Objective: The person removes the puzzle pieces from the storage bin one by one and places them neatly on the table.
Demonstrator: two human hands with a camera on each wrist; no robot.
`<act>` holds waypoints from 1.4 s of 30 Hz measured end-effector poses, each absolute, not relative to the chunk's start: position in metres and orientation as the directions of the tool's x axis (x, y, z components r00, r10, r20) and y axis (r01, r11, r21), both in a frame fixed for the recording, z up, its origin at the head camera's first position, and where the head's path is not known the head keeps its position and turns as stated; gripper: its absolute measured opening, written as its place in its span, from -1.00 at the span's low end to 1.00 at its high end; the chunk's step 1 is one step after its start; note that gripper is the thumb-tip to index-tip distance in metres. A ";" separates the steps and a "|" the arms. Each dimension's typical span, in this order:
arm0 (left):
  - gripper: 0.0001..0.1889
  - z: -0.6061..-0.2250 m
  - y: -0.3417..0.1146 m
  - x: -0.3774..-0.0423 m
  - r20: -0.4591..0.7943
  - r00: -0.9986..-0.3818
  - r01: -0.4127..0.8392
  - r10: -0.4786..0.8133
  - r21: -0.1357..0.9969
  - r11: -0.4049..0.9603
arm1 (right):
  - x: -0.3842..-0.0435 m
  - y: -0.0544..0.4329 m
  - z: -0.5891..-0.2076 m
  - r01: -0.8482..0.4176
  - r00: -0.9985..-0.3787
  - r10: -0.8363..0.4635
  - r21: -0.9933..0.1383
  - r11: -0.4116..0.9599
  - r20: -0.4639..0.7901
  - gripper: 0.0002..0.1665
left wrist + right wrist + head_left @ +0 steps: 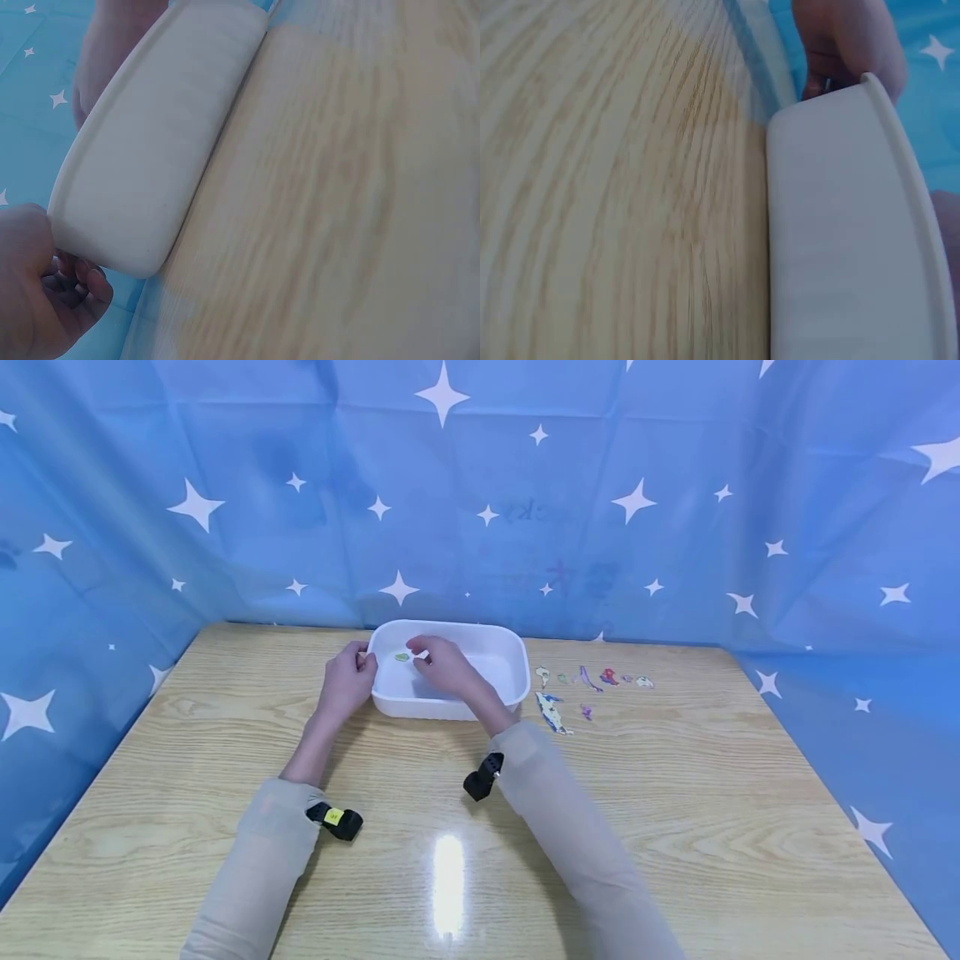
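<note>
A white plastic basin [491, 672] stands on the wooden table near its far edge. My left hand [348, 677] grips the basin's left end at the rim; in the left wrist view the fingers [94, 285] curl against its outer wall. Over the basin's inside hangs my right hand [444, 667], with a gap between index finger and thumb and nothing visible between them. Just left of those fingertips a small green flat piece [402, 657] lies in the basin. The right wrist view shows mainly the basin's outer side [840, 217], which hides the right fingers.
Right of the basin lie several flat cut-out pieces: a larger blue and cream one [551, 712], a long purple one [589, 678], a red one [609, 677] and a small purple one [587, 712]. A blue star-patterned curtain [337, 543] hangs behind the table [675, 793].
</note>
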State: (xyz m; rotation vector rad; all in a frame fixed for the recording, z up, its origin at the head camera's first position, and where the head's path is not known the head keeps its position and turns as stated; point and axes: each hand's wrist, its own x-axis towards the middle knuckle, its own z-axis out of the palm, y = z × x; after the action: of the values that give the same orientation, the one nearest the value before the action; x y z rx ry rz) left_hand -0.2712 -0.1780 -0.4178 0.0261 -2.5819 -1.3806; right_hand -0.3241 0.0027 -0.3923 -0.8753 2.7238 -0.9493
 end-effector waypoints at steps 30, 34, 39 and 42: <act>-0.60 -0.417 -0.179 -0.271 0.189 -0.975 0.088 -0.120 0.816 0.572 | -0.326 -0.023 -0.400 -0.631 -0.740 -0.672 -0.332 0.701 -0.013 -0.64; -0.59 -0.416 -0.179 -0.271 0.170 -0.978 0.074 -0.118 0.820 0.567 | -0.326 -0.023 -0.399 -0.633 -0.744 -0.667 -0.348 0.691 0.027 -0.63; -0.59 -0.416 -0.178 -0.271 0.163 -0.980 0.067 -0.117 0.818 0.571 | -0.327 -0.023 -0.397 -0.630 -0.742 -0.671 -0.351 0.692 0.009 -0.63; -0.59 -0.417 -0.178 -0.271 0.166 -0.979 0.070 -0.118 0.819 0.570 | -0.326 -0.022 -0.397 -0.602 -0.762 -0.647 -0.347 0.719 -0.019 -0.62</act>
State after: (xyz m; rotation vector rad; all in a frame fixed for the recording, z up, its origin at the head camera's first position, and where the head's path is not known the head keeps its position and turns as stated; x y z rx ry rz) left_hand -0.2713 -0.1779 -0.4169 0.0402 -2.5995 -1.3688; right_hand -0.3260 -0.0221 -0.3969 -1.0173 2.7825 -0.4887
